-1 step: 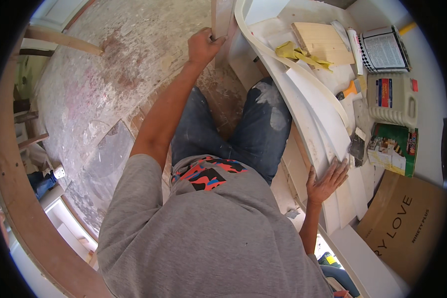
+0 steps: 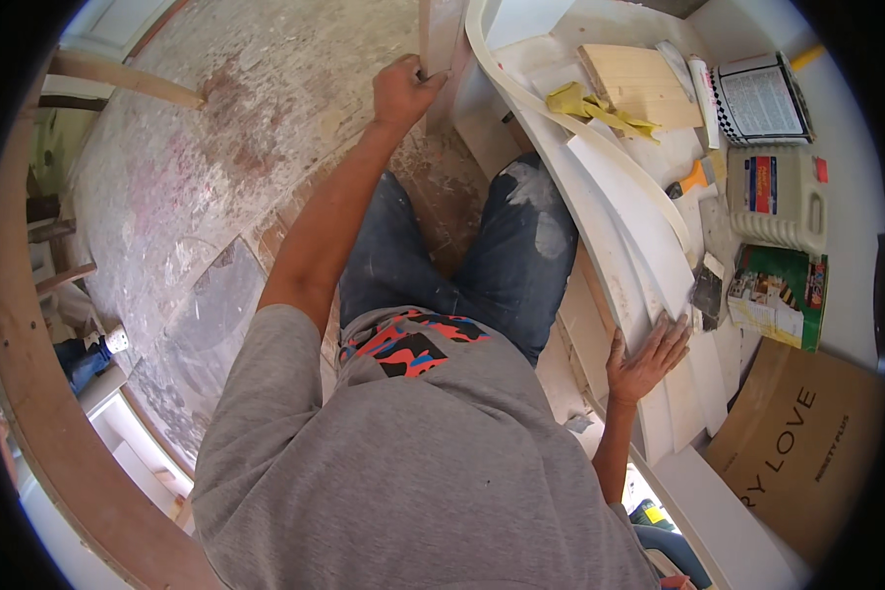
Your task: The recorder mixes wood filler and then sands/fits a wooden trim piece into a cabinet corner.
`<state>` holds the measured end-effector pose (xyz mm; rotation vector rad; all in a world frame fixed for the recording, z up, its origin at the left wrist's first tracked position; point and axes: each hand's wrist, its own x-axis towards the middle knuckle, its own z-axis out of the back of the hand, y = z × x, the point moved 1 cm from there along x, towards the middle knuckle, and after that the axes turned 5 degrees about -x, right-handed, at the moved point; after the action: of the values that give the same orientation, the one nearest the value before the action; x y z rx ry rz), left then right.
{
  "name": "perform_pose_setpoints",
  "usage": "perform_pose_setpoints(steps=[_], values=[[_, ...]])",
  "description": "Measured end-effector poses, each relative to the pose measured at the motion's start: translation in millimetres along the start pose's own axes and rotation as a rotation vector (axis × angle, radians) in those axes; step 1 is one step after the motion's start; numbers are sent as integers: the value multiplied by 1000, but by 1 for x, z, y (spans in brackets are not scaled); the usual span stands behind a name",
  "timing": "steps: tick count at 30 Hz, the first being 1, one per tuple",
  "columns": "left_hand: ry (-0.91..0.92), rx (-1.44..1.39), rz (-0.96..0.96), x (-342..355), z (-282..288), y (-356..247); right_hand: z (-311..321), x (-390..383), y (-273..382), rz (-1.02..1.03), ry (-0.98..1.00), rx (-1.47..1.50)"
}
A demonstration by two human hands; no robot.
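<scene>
My left hand [image 2: 403, 90] is closed round the edge of an upright pinkish wooden post [image 2: 440, 39] at the top middle. My right hand [image 2: 647, 356] lies with its fingers spread on overlapping white curved boards [image 2: 610, 216] along my right side. Above it runs a cream curved strip [image 2: 671, 224]. A dark flat piece [image 2: 706, 290] lies just beside my fingertips. Farther up are an orange-handled scraper [image 2: 695, 177], yellow crumpled material [image 2: 582, 105], a pale wooden board [image 2: 639, 84] and a white tube [image 2: 702, 98]. My legs, in jeans, are between my hands.
At the right stand a can [image 2: 757, 93], a plastic jug [image 2: 775, 197], a green box [image 2: 777, 295] and a cardboard carton [image 2: 796, 442]. A stained floor [image 2: 157, 177] spreads at upper left. A curved wooden rim [image 2: 39, 393] and a beam [image 2: 128, 79] edge the left side.
</scene>
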<state>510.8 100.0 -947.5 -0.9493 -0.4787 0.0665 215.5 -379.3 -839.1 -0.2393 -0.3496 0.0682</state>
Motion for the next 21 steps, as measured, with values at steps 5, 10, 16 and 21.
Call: perform_pose_setpoints(steps=[5, 10, 16, 21], values=[[20, -21, -4, 0, -4, 5, 0, -1, 0, 1, -2, 10], [-6, -24, -65, -3, -4, 14, 2, 2, 2, -6, 15, -9], [-38, 55, -68, -6, -11, 12, 1, 0, 1, -6, 14, -19], [-77, 26, -88, -7, -13, 22, 1, 1, 3, -2, 23, -18]])
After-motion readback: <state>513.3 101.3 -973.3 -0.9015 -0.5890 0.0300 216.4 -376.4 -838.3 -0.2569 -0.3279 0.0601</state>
